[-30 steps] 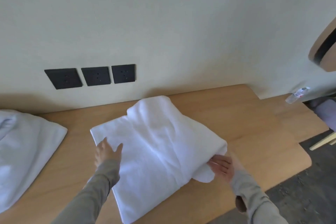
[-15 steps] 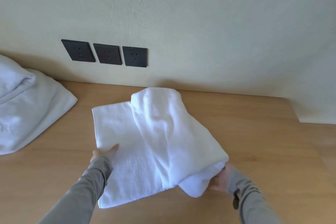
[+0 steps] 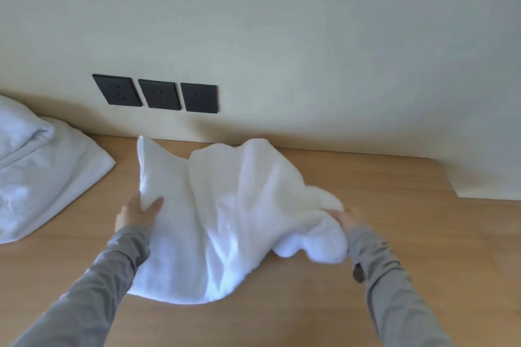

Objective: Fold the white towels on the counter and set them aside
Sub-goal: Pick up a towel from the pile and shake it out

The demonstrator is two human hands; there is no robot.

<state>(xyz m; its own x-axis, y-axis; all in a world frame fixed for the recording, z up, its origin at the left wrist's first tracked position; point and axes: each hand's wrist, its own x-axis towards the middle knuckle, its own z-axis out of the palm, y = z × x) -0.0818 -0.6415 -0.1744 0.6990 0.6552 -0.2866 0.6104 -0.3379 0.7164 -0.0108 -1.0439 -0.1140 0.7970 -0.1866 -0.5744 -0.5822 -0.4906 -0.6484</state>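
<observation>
We held a white towel point(image 3: 225, 220) over the middle of the desk point(image 3: 408, 276). It was half lifted and rumpled. Its near edge hung low over the wood, and we could not tell whether it touched. Its far corners stood up close to the wall point(image 3: 310, 36).

Our left hand point(image 3: 135, 214) gripped the towel's left edge, with the thumb on top of the cloth and the fingers clamped beneath it. Our right hand point(image 3: 348, 218) held the bunched right end. Its fingers were clamped into the folds, the tips hidden by cloth and blurred. Both arms wore grey sleeves point(image 3: 98, 290).

To the left, well apart from the towel in our hands, a heap of other white towels point(image 3: 42, 177) lay on the desk near the wall and ran out of view on that side. Three dark sockets point(image 3: 159, 94) sat in a row on the wall just above the desk, behind and slightly left of the held towel.
</observation>
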